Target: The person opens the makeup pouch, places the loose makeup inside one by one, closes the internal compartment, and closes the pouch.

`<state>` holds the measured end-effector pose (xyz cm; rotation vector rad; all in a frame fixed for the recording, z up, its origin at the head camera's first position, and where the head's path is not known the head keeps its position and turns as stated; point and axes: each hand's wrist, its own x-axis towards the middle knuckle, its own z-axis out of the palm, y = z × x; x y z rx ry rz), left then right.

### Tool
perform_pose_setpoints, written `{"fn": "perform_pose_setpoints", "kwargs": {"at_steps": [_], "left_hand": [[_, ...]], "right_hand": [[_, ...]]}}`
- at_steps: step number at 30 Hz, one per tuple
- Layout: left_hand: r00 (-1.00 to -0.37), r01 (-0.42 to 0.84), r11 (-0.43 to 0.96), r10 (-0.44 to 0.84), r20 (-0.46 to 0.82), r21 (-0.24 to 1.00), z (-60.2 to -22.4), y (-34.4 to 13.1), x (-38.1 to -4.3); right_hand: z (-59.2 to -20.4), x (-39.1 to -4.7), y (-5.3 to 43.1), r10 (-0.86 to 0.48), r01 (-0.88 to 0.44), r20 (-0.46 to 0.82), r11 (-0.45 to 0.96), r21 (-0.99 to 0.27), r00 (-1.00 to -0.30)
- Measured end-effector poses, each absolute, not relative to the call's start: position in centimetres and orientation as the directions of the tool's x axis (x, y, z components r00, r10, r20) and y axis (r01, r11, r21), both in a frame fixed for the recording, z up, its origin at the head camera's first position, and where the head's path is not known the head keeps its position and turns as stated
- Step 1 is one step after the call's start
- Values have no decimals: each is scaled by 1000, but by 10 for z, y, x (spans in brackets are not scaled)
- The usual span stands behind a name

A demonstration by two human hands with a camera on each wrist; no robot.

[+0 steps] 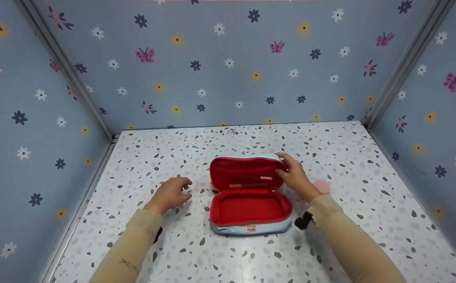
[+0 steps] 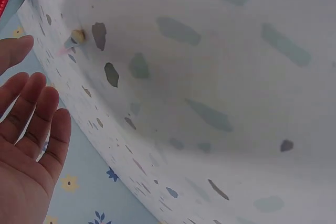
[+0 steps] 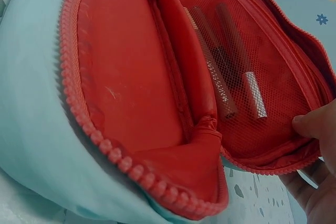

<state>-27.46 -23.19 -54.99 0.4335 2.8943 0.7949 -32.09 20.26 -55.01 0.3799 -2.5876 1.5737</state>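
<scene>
A light blue zip pouch (image 1: 251, 229) with a red lining lies unzipped on the table, its lid raised at the back. My right hand (image 1: 295, 177) pinches the lid's right edge, thumb on the inside and fingers behind. Behind the lid's red mesh pocket (image 3: 273, 82) sit several slim tubes, one with a white end (image 3: 255, 95). The pouch's lower half holds nothing visible. To the left of it, my left hand (image 1: 171, 193) hovers with relaxed, parted fingers and holds nothing. Just beyond those fingertips lies a small slender item (image 2: 73, 41) with a tan rounded end and a pinkish tip.
A round pink piece (image 1: 322, 186) lies beside my right wrist. The white speckled table (image 1: 165, 145) is bounded by blue flowered panels (image 1: 228, 63) at the back and both sides, with grey metal posts at the corners.
</scene>
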Motion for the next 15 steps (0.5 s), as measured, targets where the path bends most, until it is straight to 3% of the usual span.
{"fn": "perform_pose_setpoints", "kwargs": {"at_steps": [15], "left_hand": [[-952, 156, 874, 257, -167, 460, -561, -235, -278]], "right_hand": [[-548, -320, 203, -159, -238, 186, 437, -867, -970]]}}
